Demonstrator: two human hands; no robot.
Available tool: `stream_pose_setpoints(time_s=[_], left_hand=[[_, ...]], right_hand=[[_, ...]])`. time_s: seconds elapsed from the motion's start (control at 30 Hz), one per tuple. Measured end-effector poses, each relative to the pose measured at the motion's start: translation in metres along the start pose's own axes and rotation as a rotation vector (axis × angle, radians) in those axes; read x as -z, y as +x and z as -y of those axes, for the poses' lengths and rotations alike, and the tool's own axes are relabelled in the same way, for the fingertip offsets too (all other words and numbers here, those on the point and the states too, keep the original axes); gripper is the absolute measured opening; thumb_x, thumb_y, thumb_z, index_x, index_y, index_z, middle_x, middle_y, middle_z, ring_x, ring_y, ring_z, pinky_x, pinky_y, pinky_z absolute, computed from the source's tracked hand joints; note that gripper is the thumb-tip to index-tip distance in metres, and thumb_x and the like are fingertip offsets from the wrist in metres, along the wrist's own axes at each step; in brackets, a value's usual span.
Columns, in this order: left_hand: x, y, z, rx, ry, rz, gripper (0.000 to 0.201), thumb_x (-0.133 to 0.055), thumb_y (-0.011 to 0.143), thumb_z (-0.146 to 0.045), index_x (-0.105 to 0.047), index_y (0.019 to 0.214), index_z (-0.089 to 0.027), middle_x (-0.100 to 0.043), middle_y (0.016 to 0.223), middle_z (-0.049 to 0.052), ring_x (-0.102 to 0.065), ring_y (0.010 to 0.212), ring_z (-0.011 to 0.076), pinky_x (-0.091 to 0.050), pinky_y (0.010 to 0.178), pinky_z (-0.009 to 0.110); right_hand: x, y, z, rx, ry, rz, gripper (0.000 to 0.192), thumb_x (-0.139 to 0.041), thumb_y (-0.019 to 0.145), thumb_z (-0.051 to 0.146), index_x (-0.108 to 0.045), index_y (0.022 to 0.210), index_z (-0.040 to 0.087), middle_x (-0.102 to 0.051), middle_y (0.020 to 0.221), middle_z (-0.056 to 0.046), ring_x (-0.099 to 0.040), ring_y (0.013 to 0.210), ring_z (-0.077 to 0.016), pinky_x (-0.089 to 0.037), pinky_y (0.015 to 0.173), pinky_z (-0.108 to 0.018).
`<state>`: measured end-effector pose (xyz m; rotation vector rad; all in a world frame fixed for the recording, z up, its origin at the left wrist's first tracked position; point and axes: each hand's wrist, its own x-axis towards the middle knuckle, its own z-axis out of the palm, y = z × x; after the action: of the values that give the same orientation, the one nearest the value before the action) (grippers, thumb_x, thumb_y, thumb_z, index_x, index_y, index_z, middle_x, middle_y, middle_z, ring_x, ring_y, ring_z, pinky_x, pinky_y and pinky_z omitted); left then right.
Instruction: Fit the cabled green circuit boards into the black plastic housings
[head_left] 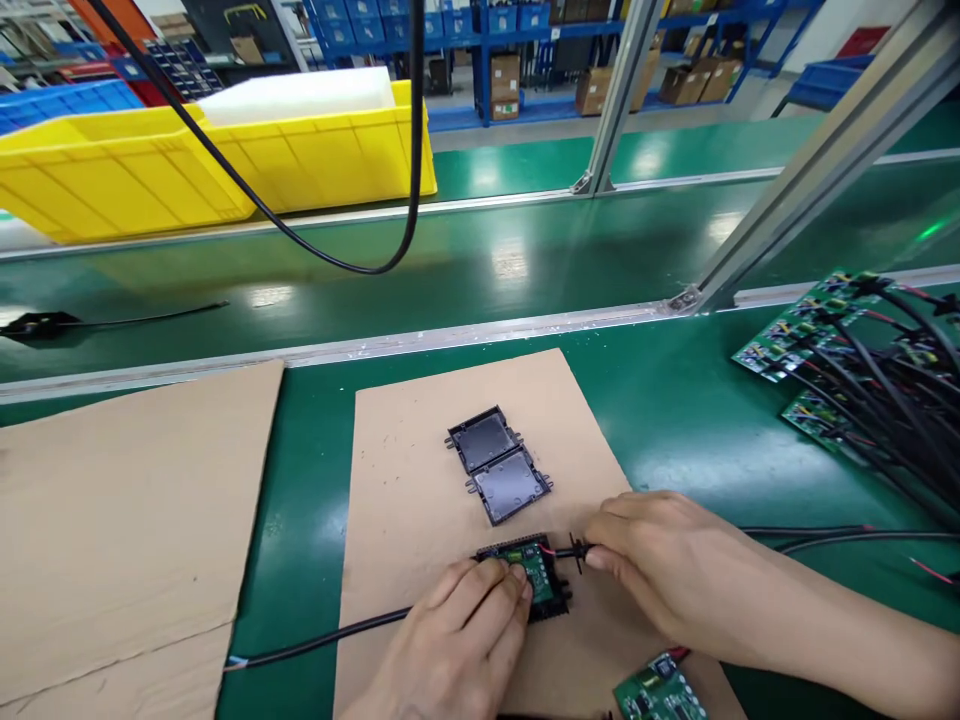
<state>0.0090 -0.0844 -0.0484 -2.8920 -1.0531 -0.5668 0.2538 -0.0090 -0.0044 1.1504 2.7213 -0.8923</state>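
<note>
A green circuit board lies in a black plastic case half on the cardboard sheet. My left hand rests over its left side, fingers together and pressed onto the board. That hand hides part of the case. My right hand pinches a black cable just right of the case, by its cable grommet; a thin red wire runs from there to the board. Another black cable leaves to the left, its bare wire ends showing. Beyond my hands lie two black plastic covers, open side up.
Another circuit board lies at the front edge. Stacked circuit boards with cables sit at the right. A second cardboard sheet covers the left. Behind the metal rail stand yellow bins; a black cable loop hangs in front.
</note>
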Motion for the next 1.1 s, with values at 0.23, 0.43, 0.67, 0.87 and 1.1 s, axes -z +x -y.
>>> stream_pose_setpoints(time_s=[0.23,0.43,0.67,0.87,1.1], left_hand=[[-0.005,-0.003,-0.005,0.11,-0.032,-0.071,0.035,-0.031,0.1,-0.014,-0.066,0.106,-0.013,-0.07,0.103,0.005,-0.056,0.106,0.018,-0.038,0.081,0.032],[-0.002,-0.005,-0.004,0.121,-0.093,0.003,0.032,-0.035,0.099,-0.019,-0.063,0.115,-0.012,-0.069,0.109,0.005,-0.056,0.106,0.0178,-0.033,0.092,0.033],[0.004,0.003,-0.008,0.134,0.001,0.126,0.042,-0.036,0.094,-0.015,-0.05,0.132,-0.008,-0.067,0.096,0.006,-0.057,0.084,0.0207,-0.035,0.084,0.036],[0.003,0.012,-0.013,0.128,0.079,0.189,0.039,-0.037,0.091,-0.012,-0.054,0.126,-0.007,-0.062,0.085,0.005,-0.053,0.074,0.0211,-0.037,0.077,0.037],[0.003,0.008,-0.014,0.12,0.175,0.286,0.048,-0.039,0.088,-0.013,-0.047,0.135,-0.006,-0.062,0.095,0.009,-0.052,0.079,0.0224,-0.037,0.08,0.038]], right_hand=[[-0.011,0.016,0.021,0.231,0.045,-0.074,0.019,-0.046,0.079,-0.001,-0.048,0.077,0.018,-0.057,0.082,-0.002,-0.048,0.076,-0.0166,-0.031,0.062,-0.03],[-0.022,0.015,0.002,0.394,-0.139,-0.109,0.022,-0.044,0.082,-0.003,-0.048,0.081,0.019,-0.053,0.083,-0.001,-0.04,0.075,-0.0169,-0.027,0.062,-0.032],[-0.018,0.013,0.004,0.448,-0.319,-0.119,0.011,-0.054,0.092,0.013,-0.05,0.083,0.018,-0.054,0.081,-0.001,-0.04,0.074,-0.0185,-0.025,0.062,-0.035],[-0.025,0.015,0.007,0.463,-0.496,-0.15,0.007,-0.056,0.086,0.012,-0.053,0.082,0.017,-0.052,0.076,-0.003,-0.041,0.07,-0.0211,-0.024,0.057,-0.036],[-0.032,0.01,-0.001,0.423,-0.466,-0.228,0.011,-0.05,0.089,0.012,-0.06,0.091,0.013,-0.055,0.081,-0.006,-0.044,0.071,-0.0209,-0.029,0.056,-0.034]])
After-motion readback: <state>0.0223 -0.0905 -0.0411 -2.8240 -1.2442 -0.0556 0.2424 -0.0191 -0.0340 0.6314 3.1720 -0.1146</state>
